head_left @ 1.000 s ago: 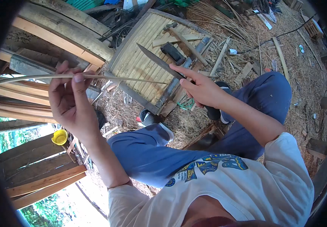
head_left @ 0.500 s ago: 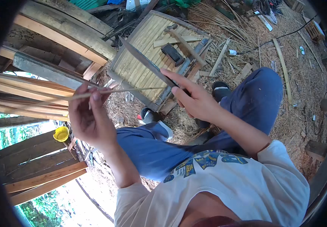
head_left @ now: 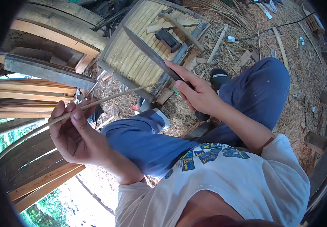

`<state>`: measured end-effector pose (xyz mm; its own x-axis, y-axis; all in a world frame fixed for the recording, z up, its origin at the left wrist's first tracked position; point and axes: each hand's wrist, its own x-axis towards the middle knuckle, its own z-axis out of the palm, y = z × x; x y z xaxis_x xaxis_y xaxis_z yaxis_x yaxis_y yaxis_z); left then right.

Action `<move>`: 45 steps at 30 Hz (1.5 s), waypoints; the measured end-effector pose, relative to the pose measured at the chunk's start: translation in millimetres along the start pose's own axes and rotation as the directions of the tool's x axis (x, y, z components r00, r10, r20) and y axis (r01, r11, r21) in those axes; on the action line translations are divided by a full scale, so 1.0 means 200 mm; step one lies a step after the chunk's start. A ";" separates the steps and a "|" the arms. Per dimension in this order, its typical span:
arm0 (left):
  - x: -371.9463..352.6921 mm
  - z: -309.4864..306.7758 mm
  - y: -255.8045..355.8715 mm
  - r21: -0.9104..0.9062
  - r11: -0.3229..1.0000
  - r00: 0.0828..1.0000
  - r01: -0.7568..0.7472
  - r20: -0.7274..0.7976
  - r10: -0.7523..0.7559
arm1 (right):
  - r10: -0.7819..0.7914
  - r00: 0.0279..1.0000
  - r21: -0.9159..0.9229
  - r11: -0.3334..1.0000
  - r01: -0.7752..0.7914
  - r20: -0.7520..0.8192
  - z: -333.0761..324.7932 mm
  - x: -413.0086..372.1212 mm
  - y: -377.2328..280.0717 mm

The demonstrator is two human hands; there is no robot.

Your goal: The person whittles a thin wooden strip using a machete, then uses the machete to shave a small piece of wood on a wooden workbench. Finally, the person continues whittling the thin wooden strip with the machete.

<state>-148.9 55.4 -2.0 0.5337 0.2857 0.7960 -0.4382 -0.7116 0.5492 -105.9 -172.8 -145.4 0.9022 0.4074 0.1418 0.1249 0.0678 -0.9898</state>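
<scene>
A long thin strip of wood or bamboo (head_left: pixel 112 97) is pinched in my left hand (head_left: pixel 74 132), at the left of the view. Its far end reaches the near edge of the slatted panel (head_left: pixel 129 56). My right hand (head_left: pixel 199 94) grips a large knife (head_left: pixel 148 51), the index finger laid along the blade, which points up and left over the panel. The handle is mostly hidden in my palm. On the panel lie a hammer (head_left: pixel 184 32), a dark block (head_left: pixel 168 39) and a flat wooden piece (head_left: pixel 171 26).
Stacked boards (head_left: pixel 57 34) fill the left side. Wood shavings and thin sticks (head_left: pixel 224 13) cover the ground beyond the panel. A black cable (head_left: pixel 277 26) runs across the upper right. My bent legs (head_left: pixel 262 87) are below the panel.
My left hand has moved left and down with the strip, which now slants upward to the right. The knife stays in my right hand. The whole view has shifted slightly.
</scene>
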 end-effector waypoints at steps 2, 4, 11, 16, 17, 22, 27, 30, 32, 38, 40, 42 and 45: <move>0.00 0.00 0.00 -0.002 1.000 1.000 -0.010 0.011 0.010 | -0.010 1.000 -0.008 1.000 0.010 -0.002 0.00 0.00 0.01; 0.00 0.01 0.01 -0.010 1.000 1.000 -0.001 0.012 0.001 | -0.019 1.000 -0.014 1.000 0.019 0.000 0.01 0.00 0.01; 0.00 0.02 0.02 -0.025 1.000 1.000 0.010 -0.013 -0.010 | -0.045 0.999 -0.038 0.998 0.045 0.007 0.02 -0.01 0.02; 0.00 0.03 0.02 -0.029 0.999 1.000 0.015 0.001 -0.015 | -0.071 0.997 -0.060 0.996 0.071 0.004 0.03 -0.03 0.03; 0.00 0.02 0.02 -0.041 0.999 1.000 0.026 0.008 -0.026 | -0.081 0.997 -0.067 0.994 0.081 0.004 0.03 -0.03 0.03; 0.02 0.02 -0.02 -0.177 0.984 0.993 -0.019 0.108 0.039 | -0.150 0.988 -0.125 0.980 0.153 0.031 0.07 -0.04 0.02; 0.00 0.11 -0.03 -0.509 0.853 0.988 0.115 0.147 -0.045 | 0.077 0.960 -0.175 0.984 -0.030 0.269 0.07 -0.09 -0.19; -0.04 0.11 -0.02 -0.616 0.784 0.988 0.081 0.151 0.017 | -0.073 0.971 -0.146 0.983 0.108 0.229 0.14 -0.14 -0.13; -0.06 0.13 -0.01 -0.624 0.779 0.994 0.068 0.112 0.003 | -0.085 0.971 -0.117 0.987 0.114 0.225 0.16 -0.16 -0.12; -0.10 0.12 -0.03 -0.629 0.772 0.995 0.090 0.016 -0.102 | -0.171 0.962 -0.118 0.973 0.200 0.214 0.18 -0.19 -0.08; -0.11 0.14 -0.01 -0.609 0.791 0.996 0.063 -0.015 -0.091 | -0.176 0.961 -0.126 0.970 0.206 0.215 0.19 -0.19 -0.09; -0.12 0.16 0.02 -0.598 0.800 0.995 0.057 -0.032 -0.096 | -0.114 0.956 -0.179 0.970 0.167 0.271 0.16 -0.19 -0.14; -0.13 0.18 0.04 -0.592 0.804 0.993 0.057 -0.047 -0.105 | -0.098 0.952 -0.139 0.980 0.143 0.289 0.15 -0.18 -0.15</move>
<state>-140.2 19.7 -26.6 0.5422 0.3891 0.7447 -0.7497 -0.1762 0.6379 -155.3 -162.0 -119.6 0.7276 0.6446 0.2348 0.3085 -0.0018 -0.9512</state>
